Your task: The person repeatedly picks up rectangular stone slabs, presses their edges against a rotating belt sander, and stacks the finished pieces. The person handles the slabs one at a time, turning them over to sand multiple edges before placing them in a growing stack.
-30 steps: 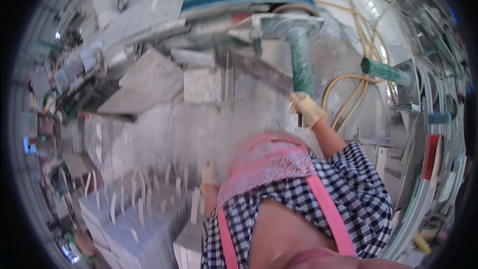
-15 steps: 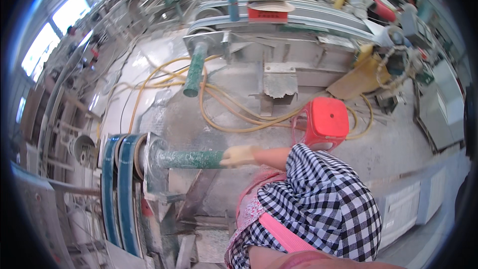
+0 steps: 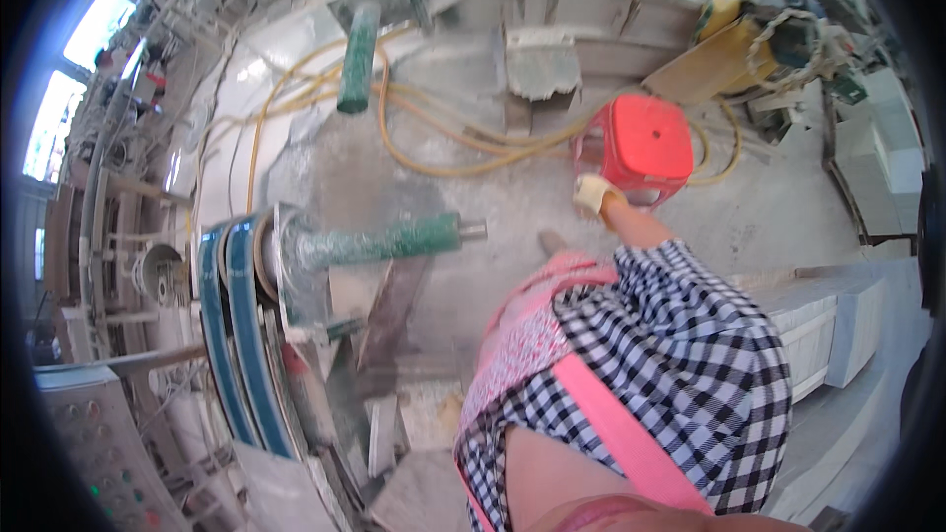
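My right hand [image 3: 593, 194], in a cream glove, is beside the near left corner of a red plastic stool [image 3: 645, 138]. Whether it touches the stool, I cannot tell, and its fingers are blurred. To the left of it, a green cylindrical bar [image 3: 394, 239] with a metal pin [image 3: 474, 231] at its tip juts out from a machine carrying blue belts [image 3: 241, 325]. Nothing touches the bar's free end. My left hand does not show.
A second green bar [image 3: 358, 64] points toward me from the far frame. Yellow hoses [image 3: 443, 169] loop over the dusty floor. A control panel [image 3: 94, 424] stands at the lower left, and pale boxes [image 3: 852, 335] are on the right.
My right hand has left the end of the near green bar and moved right to the stool. The view has shifted, so the scene sits higher. The bar's end pin now shows.
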Motion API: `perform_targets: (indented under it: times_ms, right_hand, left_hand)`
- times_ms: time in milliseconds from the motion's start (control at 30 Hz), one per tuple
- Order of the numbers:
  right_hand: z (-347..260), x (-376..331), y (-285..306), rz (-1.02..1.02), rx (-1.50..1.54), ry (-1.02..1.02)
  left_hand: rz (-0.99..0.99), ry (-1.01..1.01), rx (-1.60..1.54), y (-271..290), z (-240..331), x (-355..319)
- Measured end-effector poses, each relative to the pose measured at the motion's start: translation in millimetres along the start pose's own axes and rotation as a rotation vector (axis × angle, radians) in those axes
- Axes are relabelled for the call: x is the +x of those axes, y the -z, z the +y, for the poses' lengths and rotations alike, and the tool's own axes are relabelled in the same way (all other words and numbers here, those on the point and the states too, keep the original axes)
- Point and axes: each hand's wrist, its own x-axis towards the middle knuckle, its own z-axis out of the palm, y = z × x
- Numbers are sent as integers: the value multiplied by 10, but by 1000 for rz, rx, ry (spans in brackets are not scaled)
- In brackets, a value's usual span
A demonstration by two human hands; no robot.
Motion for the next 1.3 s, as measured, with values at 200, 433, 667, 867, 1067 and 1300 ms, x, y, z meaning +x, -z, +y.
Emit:
perform_targets:
  times_ms: [200,433,667,867,1067,1300]
  right_hand:
    - [416,646,230,-21,389,209]
    - [1811,939,-53,25,80,354]
    - [1902,1401,-100,-312,338,108]
    - [-297,-88,271,26,901,223]
    - [-2445,-1280,-156,-58,1033,471]
    - [-4434,-2059,-992,-445,601,764]
  left_hand:
    - [39,90,139,-535,323,-450]
    - [47,64,-159,-1498,1298,-398]
    - [188,-148,-197,-1643,1542,-460]
    - [349,-76,-40,-631,-378,-1077]
    - [508,387,-166,207,-2714,-2036]
    - [760,543,-612,535,-3527,-2399]
